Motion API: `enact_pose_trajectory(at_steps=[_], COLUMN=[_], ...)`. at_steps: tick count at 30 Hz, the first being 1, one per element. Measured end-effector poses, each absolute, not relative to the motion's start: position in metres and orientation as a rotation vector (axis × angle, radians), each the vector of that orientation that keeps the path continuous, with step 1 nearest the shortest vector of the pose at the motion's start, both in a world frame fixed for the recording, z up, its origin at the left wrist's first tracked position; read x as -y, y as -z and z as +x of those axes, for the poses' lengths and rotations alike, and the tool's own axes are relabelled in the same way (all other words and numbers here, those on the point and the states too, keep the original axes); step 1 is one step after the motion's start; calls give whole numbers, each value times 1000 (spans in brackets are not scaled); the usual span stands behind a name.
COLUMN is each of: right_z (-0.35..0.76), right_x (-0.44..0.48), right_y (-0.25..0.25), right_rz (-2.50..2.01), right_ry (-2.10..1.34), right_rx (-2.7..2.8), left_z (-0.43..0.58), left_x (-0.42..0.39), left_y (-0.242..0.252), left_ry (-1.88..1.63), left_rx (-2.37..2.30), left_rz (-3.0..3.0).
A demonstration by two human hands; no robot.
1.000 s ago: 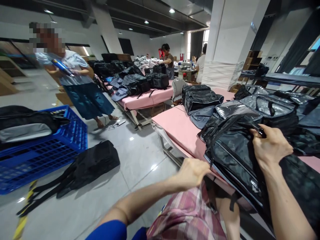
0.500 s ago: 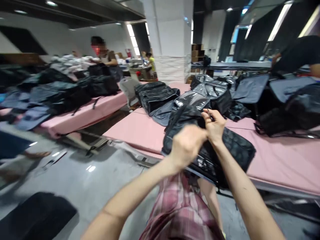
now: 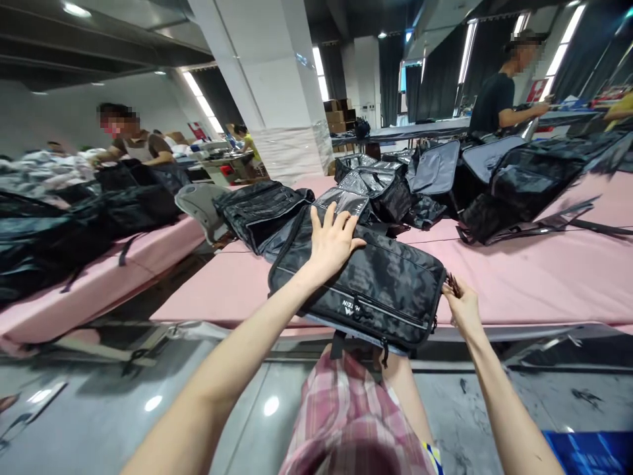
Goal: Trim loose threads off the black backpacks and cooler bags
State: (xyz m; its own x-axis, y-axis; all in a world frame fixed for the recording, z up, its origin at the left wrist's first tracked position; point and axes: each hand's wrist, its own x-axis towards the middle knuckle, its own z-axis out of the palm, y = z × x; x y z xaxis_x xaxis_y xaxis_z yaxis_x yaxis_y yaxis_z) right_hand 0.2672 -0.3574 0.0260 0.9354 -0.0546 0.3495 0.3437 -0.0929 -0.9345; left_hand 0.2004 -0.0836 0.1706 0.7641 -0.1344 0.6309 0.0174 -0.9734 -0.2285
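Observation:
A black camouflage backpack (image 3: 390,280) with a white logo and zips lies at the near edge of the pink-covered table (image 3: 212,284). On its upper side my left hand (image 3: 332,241) rests with fingers spread, holding nothing. At the bag's right end, my right hand (image 3: 462,305) is closed, thumb and fingers pinched around a small dark brown item (image 3: 453,285) too small to make out. Its fingertips are right beside the bag's edge. Zip pulls and a short strap (image 3: 337,344) hang from the bag's front edge.
Behind the bag lie another dark bag (image 3: 260,211), a silver-lined open bag (image 3: 380,191) and several more dark bags (image 3: 534,185). A second pink table (image 3: 168,254) with bags stands left. Co-workers stand left (image 3: 143,142) and right (image 3: 494,99). A white pillar (image 3: 267,86) rises behind the table.
My hands, close together over the bag before, have moved apart: the left lies flat on it, the right is at its right end. The bag's logo side now faces up, and the view has turned right.

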Motion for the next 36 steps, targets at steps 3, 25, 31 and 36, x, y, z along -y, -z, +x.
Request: enact_pose_trajectory(at_steps=[3,25,31,36], right_z=[273,174,201,165], right_x=[355,377,347,379], right_y=[-13,-11,13,46], right_rz=[-1702,-1715,-1642,-1742], right_ry=[354,265,117,-105], right_rx=[152,16,63,118], left_z=[214,194,101,23], left_x=[117,138,143,128], left_y=[-159,-125,-88,-44], left_ry=[926,851,884,627], left_rx=[-440,-395,-405,-464], left_rz=[-2683,-2782,-2791,-2963])
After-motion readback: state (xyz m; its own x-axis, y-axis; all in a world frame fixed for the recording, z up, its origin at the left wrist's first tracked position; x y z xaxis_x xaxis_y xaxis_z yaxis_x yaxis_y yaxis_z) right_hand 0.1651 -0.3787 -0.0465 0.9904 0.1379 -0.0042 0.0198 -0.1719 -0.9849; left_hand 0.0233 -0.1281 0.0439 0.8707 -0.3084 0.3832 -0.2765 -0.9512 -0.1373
